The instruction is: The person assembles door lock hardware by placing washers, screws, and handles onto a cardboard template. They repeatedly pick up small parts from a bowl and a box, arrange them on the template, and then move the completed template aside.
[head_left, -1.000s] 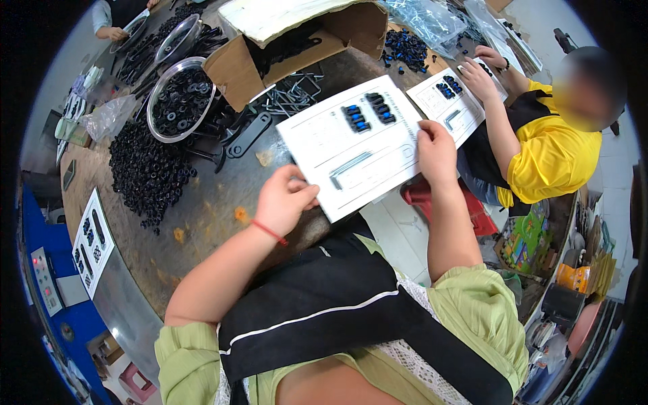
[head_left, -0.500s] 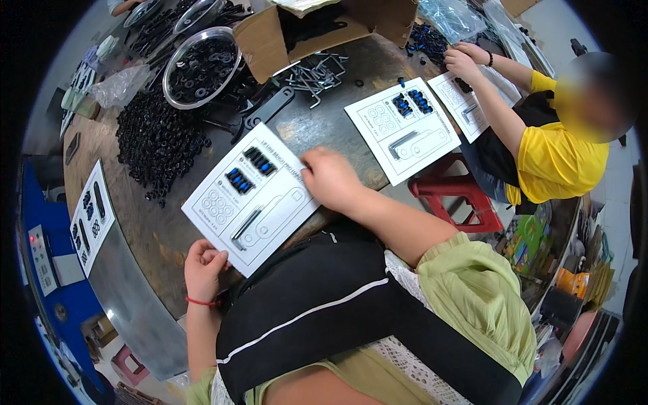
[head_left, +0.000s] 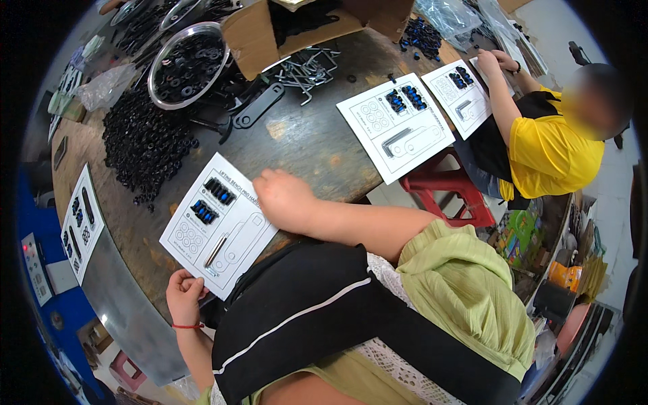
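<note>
To your right, at the edge of the worn table [head_left: 314, 148], there is a co-worker [head_left: 553, 156] in a yellow top, with a red plastic stool [head_left: 459, 192] between the two of you. Beyond that person you have pale floor tiles [head_left: 613, 199]. Lower right, you can see a colourful green mat [head_left: 515, 236], an orange packet [head_left: 565, 275] and a black container [head_left: 555, 304] – all close together. Off to your left stands a blue machine [head_left: 67, 343], its pale control panel [head_left: 36, 266] showing a red light. Below it sits a pink stool [head_left: 126, 371]. Clear plastic bags lie at your upper left [head_left: 108, 88] and upper right – crumpled.
</note>
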A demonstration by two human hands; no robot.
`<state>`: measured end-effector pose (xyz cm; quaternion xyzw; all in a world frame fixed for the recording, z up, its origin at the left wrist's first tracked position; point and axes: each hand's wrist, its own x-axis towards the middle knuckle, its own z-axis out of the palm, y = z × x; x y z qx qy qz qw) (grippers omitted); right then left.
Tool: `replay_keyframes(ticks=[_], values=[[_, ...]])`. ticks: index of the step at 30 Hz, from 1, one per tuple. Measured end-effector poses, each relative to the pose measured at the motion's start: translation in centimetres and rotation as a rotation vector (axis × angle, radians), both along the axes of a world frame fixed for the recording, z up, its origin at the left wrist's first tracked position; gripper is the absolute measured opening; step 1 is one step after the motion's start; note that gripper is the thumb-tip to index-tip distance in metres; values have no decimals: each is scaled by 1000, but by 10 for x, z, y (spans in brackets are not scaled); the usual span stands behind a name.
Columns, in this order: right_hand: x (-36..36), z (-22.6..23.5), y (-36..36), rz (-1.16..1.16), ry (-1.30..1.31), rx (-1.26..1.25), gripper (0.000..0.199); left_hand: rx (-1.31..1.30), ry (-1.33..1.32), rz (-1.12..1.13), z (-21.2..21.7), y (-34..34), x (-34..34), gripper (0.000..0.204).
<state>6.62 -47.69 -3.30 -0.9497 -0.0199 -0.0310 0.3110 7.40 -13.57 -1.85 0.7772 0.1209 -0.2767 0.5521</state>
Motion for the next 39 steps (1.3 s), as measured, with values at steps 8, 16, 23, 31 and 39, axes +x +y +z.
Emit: replay_keyframes(ticks=[8, 16, 23, 31, 39], values=[[-13, 27, -105, -91, -92, 126, 23, 193, 18, -79, 12, -5, 8, 18], [3, 48, -307, -505, -48, -320, 26, 459, -96, -83, 10, 21, 35, 19], [48, 27, -326, -243, 138, -431, 20, 668, -515, 63, -22, 41, 58, 30], [-15, 58, -307, -691, -69, -69, 19, 638, -592, 114, -37, 43, 52, 29], [-71, 22, -279, -450, -155, -171, 16, 682, -582, 122, -38, 40, 56, 31]])
